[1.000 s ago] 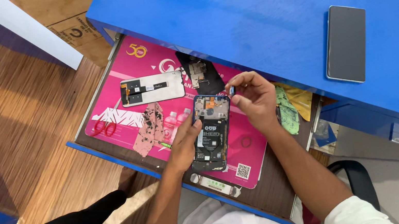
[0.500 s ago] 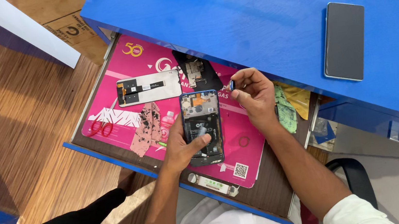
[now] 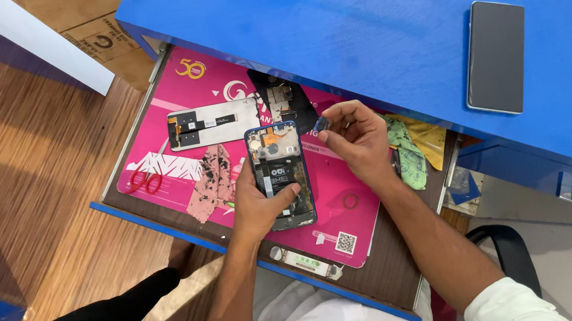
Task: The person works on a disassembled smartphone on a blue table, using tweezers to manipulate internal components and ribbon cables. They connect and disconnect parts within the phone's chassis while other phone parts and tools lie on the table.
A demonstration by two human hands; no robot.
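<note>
Opened phone held over a pulled-out drawer, small part pinched beside it.

The left hand (image 3: 256,205) clamps its grip around the opened phone (image 3: 280,174), internals facing up for access, above the pink mat (image 3: 213,92) lining the drawer (image 3: 161,226). The right hand (image 3: 358,139) pinches a small dark component (image 3: 321,125) between closed fingertips, just beside the phone's top corner. Farther off, a removed panel (image 3: 212,124) lies on the mat; an intact phone (image 3: 496,56) rests on the blue counter (image 3: 355,16).
</note>
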